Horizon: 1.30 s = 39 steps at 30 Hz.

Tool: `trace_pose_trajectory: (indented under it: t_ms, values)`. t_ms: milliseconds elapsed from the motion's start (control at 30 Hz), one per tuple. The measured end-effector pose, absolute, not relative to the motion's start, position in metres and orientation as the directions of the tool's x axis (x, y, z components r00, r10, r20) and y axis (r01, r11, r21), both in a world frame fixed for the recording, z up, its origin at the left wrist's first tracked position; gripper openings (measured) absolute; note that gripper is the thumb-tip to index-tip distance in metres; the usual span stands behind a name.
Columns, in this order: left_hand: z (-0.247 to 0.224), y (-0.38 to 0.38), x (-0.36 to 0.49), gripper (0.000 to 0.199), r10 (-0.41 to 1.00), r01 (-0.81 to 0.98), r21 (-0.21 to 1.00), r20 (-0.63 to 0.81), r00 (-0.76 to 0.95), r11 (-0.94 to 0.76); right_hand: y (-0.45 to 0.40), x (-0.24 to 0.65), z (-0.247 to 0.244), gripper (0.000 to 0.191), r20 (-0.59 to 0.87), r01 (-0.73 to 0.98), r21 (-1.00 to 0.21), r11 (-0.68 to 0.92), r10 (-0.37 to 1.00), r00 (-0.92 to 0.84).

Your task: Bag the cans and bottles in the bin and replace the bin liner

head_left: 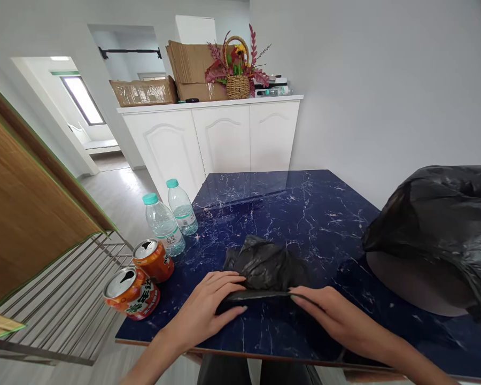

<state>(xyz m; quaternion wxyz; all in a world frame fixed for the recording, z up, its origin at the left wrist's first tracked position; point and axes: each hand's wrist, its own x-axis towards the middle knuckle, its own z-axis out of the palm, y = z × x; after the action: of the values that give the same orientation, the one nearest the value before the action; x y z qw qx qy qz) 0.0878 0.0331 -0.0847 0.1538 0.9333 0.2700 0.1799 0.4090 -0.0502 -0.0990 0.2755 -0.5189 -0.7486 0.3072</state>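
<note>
A crumpled black plastic bag (264, 262) lies on the blue marbled table (304, 214) in front of me, its near edge folded into a straight strip. My left hand (210, 299) rests on the bag's left end, fingers stretched over it and thumb apart on the near side. At the strip's right end, my right hand (324, 310) pinches the plastic between thumb and fingers. The undersides of both hands are hidden.
Two orange cans (134, 294) and two clear bottles (164, 227) line the table's left edge. A large black bag drapes over a rounded object (417, 283) at right. Beyond stands a white cabinet (224, 139) with cardboard boxes (144, 92) and a flower basket (238, 86). A metal rack (72, 294) stands left.
</note>
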Motion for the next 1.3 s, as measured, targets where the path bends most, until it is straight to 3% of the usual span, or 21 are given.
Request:
trace_pose_trajectory:
  t_ms: [33,100,200,267,333,433,600,667,767,867,1033,1300]
  values:
    - [-0.082,0.032,0.09,0.021,0.59,0.45,0.443,0.251,0.768,-0.775,-0.05,0.412,-0.095,0.039,0.055,0.609,-0.766,0.204,0.966,-0.254]
    - [-0.076,0.029,0.097,0.025,0.685,0.488,0.557,0.216,0.696,-0.672,-0.049,0.414,-0.089,0.045,0.03,0.623,-0.774,0.108,0.99,-0.135]
    - [-0.072,0.027,0.112,0.038,0.818,0.557,0.66,0.157,0.554,-0.504,-0.045,0.407,-0.09,0.04,0.27,0.709,-0.689,0.149,0.961,0.06]
    - [-0.073,0.031,0.124,0.039,0.865,0.569,0.697,0.15,0.479,-0.436,-0.043,0.396,-0.094,0.047,0.501,0.797,-0.53,0.291,0.865,0.017]
    - [-0.076,0.04,0.134,0.037,0.888,0.577,0.709,0.157,0.432,-0.406,-0.039,0.384,-0.1,0.052,0.583,0.828,-0.366,0.425,0.798,-0.152]
    - [-0.085,0.055,0.141,0.031,0.897,0.641,0.647,0.17,0.407,-0.413,-0.023,0.373,-0.112,0.055,0.502,0.824,-0.285,0.49,0.808,-0.307]
    - [-0.097,0.077,0.142,0.016,0.906,0.737,0.531,0.191,0.378,-0.419,0.017,0.38,-0.136,0.054,0.366,0.841,-0.294,0.453,0.867,-0.339]
    - [-0.096,0.079,0.143,0.026,0.884,0.743,0.478,0.265,0.386,-0.468,0.028,0.386,-0.142,0.055,0.292,0.844,-0.302,0.443,0.886,-0.361]
    - [-0.088,0.076,0.148,0.038,0.676,0.635,0.272,0.472,0.566,-0.723,0.036,0.39,-0.147,0.056,0.249,0.847,-0.292,0.443,0.891,-0.38]
    - [-0.085,0.071,0.153,0.043,0.417,0.428,0.08,0.441,0.794,-0.9,0.036,0.39,-0.149,0.056,0.279,0.841,-0.291,0.457,0.881,-0.382]
    - [-0.1,0.076,0.142,0.064,0.453,0.45,0.067,0.217,0.864,-0.89,0.035,0.391,-0.15,0.055,0.281,0.837,-0.309,0.451,0.884,-0.372]
    - [-0.108,0.08,0.122,0.067,0.472,0.457,0.123,0.174,0.864,-0.881,0.036,0.392,-0.152,0.058,0.259,0.832,-0.343,0.437,0.895,-0.363]
